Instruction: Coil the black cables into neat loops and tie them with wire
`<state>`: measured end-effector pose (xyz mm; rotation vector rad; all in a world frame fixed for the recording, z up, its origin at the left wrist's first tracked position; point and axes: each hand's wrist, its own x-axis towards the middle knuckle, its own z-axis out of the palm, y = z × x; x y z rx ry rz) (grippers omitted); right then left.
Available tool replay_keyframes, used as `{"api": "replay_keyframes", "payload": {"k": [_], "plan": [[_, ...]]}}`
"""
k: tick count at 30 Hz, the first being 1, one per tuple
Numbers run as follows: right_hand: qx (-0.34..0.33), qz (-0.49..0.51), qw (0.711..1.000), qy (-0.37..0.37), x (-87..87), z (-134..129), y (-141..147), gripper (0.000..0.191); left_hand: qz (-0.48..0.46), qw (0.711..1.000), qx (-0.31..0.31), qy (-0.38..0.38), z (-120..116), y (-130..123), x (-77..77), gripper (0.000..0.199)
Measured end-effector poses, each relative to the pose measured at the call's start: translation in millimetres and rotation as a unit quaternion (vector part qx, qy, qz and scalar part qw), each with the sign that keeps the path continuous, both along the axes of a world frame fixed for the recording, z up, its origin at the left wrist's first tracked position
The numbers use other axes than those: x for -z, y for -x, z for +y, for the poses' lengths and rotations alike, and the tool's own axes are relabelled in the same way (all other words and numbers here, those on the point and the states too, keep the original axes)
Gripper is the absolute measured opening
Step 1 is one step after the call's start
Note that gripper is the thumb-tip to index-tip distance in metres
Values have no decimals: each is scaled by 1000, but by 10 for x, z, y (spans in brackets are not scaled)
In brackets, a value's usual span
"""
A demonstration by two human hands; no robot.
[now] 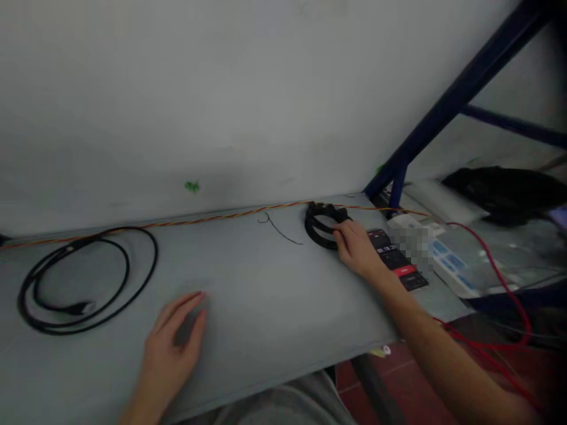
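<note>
Nearest, see left hand above grey table, with thumb and fingers moderately apart, holding nothing. To its left, find 1 loosely looped black cable. Farther, see right hand pinching narrowly 1 tighter black coil on table's right part, beside phone.

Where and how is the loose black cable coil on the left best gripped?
Probably by the near side of the coil, where strands run close together: pinch them from above with the left hand, coming from the right. It lies flat and loose, so lifting one strand alone might spread it.
</note>
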<state>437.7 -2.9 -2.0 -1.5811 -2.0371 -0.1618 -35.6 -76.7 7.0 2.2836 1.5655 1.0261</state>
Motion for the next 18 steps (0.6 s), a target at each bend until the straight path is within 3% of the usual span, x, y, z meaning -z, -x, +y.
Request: {"api": "replay_keyframes", "payload": {"k": [4,8,13,18], "plan": [[-3,-12,1000,23,71,-126,35,32,116,979,-158,-56,281,562,-152,38],[22,-5,1000,-21,0,-152,283,43,249,949,-194,-12,551,990,-174,49],[-25,-23,999,4,-180,-26,867,32,218,957,-187,52,651,865,-144,38],[7,-66,994,85,-193,237,1229,25,143,982,-118,46,512,519,-50,34]]}}
